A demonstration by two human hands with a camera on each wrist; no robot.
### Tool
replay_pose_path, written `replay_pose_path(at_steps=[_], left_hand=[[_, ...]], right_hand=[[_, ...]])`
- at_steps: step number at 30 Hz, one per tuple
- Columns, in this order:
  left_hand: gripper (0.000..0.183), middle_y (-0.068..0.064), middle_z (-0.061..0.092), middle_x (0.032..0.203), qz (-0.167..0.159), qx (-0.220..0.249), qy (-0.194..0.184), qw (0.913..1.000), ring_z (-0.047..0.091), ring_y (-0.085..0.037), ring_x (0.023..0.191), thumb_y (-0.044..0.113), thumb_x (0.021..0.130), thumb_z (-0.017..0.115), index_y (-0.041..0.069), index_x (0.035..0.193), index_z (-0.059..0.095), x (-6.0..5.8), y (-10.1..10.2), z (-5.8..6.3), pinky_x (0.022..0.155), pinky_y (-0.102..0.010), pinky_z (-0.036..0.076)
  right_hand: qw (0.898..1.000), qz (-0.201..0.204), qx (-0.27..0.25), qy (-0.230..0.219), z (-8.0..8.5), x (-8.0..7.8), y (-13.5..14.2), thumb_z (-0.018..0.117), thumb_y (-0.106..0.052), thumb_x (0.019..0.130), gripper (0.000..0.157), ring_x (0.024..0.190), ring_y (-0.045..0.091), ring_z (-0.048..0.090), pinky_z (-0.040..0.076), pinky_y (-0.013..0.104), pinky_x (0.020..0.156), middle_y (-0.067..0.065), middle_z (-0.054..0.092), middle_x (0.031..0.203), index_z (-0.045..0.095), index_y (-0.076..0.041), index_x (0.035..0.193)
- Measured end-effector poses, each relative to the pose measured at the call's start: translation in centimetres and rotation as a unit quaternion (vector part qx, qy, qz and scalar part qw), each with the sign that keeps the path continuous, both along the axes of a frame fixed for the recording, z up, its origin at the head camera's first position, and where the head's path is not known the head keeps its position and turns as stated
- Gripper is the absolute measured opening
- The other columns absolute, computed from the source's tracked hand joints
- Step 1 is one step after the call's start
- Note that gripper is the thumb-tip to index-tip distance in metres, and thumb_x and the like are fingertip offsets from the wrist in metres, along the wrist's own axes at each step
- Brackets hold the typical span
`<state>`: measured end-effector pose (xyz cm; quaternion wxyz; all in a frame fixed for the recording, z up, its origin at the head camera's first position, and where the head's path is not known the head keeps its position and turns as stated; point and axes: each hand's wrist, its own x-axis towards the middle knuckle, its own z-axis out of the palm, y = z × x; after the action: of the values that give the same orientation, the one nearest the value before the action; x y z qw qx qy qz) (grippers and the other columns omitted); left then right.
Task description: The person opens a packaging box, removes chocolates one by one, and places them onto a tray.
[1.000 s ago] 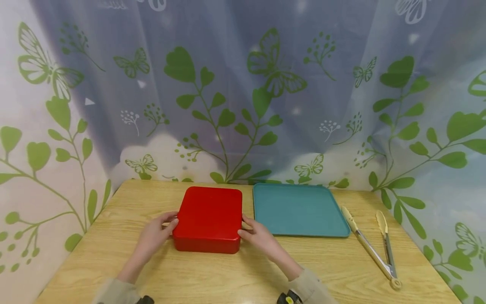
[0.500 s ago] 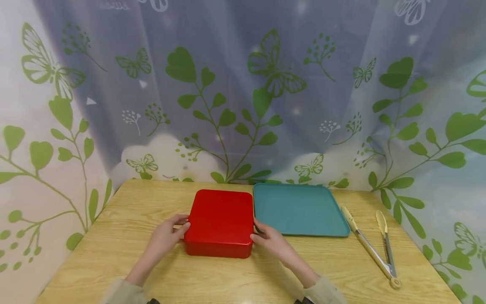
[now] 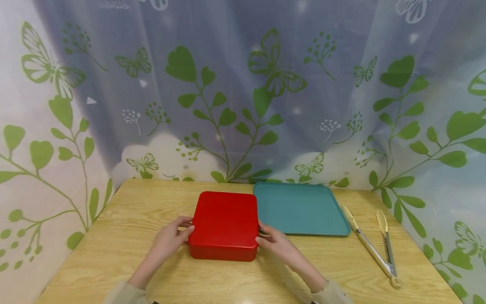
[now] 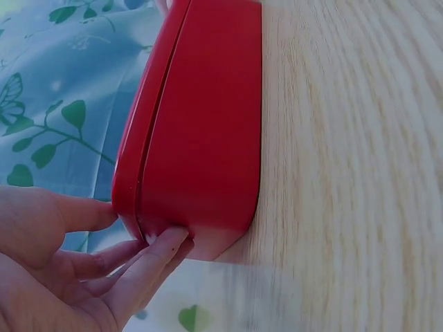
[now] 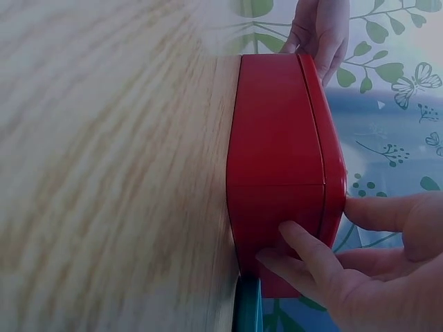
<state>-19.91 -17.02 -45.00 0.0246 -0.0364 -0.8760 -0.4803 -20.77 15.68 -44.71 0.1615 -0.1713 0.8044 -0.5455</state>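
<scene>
The blue and white curtain (image 3: 228,42), printed with green leaves and butterflies, fills the head view's upper part and both sides. The pale wood-grain table (image 3: 110,236) spans the lower part. Right of centre, the teal tray (image 3: 300,209) lies flat, unmoved from 1 second ago. The red box (image 3: 225,219) stands on the table just below the frame's centre; it has shifted right and slightly down, so its right edge overlaps the tray's left edge in the head view, where a strip of wood showed before. Whether the 2 touch cannot be told. The tongs (image 3: 373,253), spread in a V at lower right, have not moved. The left hand (image 3: 171,238) and right hand (image 3: 279,242) have travelled with the box, each gripping 1 side between thumb and fingers.
</scene>
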Motion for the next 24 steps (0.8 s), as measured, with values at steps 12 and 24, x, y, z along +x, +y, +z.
replay_pose_path(at_steps=[12,24], left_hand=[[0.037,-0.023,0.067,0.119,-0.029,0.029,-0.027,0.9988,0.072,-0.029,0.093,0.011,0.1,0.063,-0.008,0.132,0.06,-1.1,-0.9,0.8,0.074,-0.04,0.062],[0.035,-0.027,0.067,0.121,-0.035,0.095,-0.069,0.9924,0.072,-0.032,0.099,0.008,0.103,0.056,-0.013,0.131,0.059,-3.4,-1.3,1.0,0.08,-0.04,0.062]], right_hand=[[1.0,-0.008,0.01,0.009,1.0,-1.3,1.0,0.061,-0.024,0.103,0.067,0.116,0.041,0.065,0.053,0.049,0.098,0.031,0.041,0.153,0.033,0.009,0.154],[0.996,-0.062,-0.057,-0.04,1.6,-4.1,0.4,0.05,-0.011,0.107,0.05,0.101,0.032,0.07,0.055,0.048,0.095,0.035,0.041,0.149,0.038,0.013,0.15]])
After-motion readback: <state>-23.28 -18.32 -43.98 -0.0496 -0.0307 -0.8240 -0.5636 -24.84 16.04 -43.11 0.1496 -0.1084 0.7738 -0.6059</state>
